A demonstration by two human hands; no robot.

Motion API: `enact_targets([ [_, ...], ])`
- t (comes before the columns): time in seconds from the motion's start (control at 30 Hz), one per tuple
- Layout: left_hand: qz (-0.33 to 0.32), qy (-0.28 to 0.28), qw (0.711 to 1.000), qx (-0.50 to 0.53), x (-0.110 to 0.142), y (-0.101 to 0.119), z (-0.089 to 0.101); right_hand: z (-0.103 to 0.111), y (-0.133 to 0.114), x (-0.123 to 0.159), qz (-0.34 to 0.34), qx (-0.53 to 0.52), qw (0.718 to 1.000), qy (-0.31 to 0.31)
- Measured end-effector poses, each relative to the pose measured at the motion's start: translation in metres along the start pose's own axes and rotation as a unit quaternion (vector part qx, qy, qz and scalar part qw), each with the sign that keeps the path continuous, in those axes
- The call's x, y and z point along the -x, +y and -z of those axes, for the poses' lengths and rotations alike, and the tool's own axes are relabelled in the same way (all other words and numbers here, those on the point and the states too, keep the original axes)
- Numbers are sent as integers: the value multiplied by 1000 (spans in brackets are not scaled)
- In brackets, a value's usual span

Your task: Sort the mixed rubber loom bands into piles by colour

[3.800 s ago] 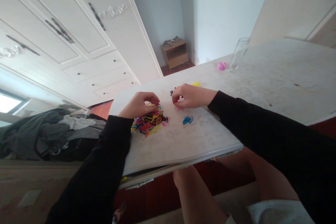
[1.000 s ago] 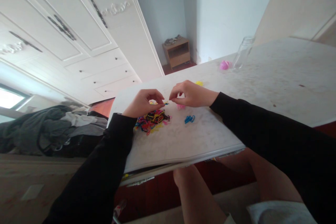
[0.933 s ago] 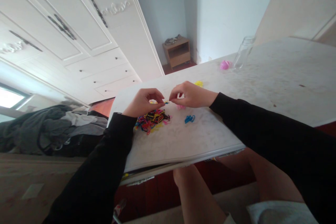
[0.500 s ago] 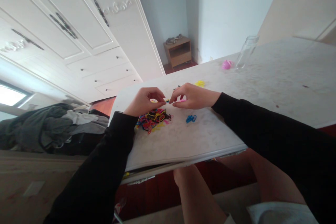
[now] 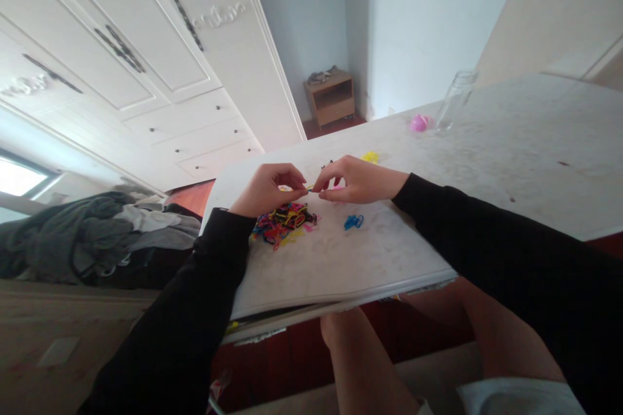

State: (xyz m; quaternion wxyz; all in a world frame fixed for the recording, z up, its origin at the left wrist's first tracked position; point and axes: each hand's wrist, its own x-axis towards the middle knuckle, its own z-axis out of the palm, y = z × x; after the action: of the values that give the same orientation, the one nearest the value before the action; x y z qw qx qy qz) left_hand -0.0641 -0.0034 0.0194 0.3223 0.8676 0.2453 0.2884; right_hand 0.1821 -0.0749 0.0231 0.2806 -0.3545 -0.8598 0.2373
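Over the table, my left hand (image 5: 273, 189) and my right hand (image 5: 359, 179) meet almost fingertip to fingertip, each closed in a pinch. Between the fingertips shows a bit of blue and yellow rubber bands (image 5: 310, 189), mostly hidden by the fingers. Below my left hand lies a mixed heap of coloured rubber bands (image 5: 287, 224). A small bunch of blue bands (image 5: 353, 222) sits below my right hand. Beyond that hand are yellow bands (image 5: 370, 157) and a few dark ones (image 5: 327, 164). Pink bands (image 5: 339, 189) are partly covered by my right fingers.
On the white table (image 5: 516, 162), a clear glass bottle (image 5: 455, 102) stands at the far side, beside a pink round object (image 5: 419, 122). Crumpled clothes (image 5: 97, 233) lie to the left. A wardrobe (image 5: 146, 45) and a small wooden nightstand (image 5: 333, 100) are beyond the table.
Both hands stay pinched together in nearly the same place, with only slight finger movement. The view has shifted a little.
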Motion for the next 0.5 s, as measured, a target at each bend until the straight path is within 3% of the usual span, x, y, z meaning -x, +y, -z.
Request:
enact_targets([
  [0.13, 3, 4, 1000, -2, 0, -1, 0, 3, -2, -2, -22, 29, 999, 28],
  [0.33, 1, 41, 999, -27, -1, -3, 0, 15, 8, -3, -118, 154, 970, 150],
  [0.5, 4, 45, 998, -38, -1, -2, 0, 16, 17, -1, -142, 235, 956, 101],
])
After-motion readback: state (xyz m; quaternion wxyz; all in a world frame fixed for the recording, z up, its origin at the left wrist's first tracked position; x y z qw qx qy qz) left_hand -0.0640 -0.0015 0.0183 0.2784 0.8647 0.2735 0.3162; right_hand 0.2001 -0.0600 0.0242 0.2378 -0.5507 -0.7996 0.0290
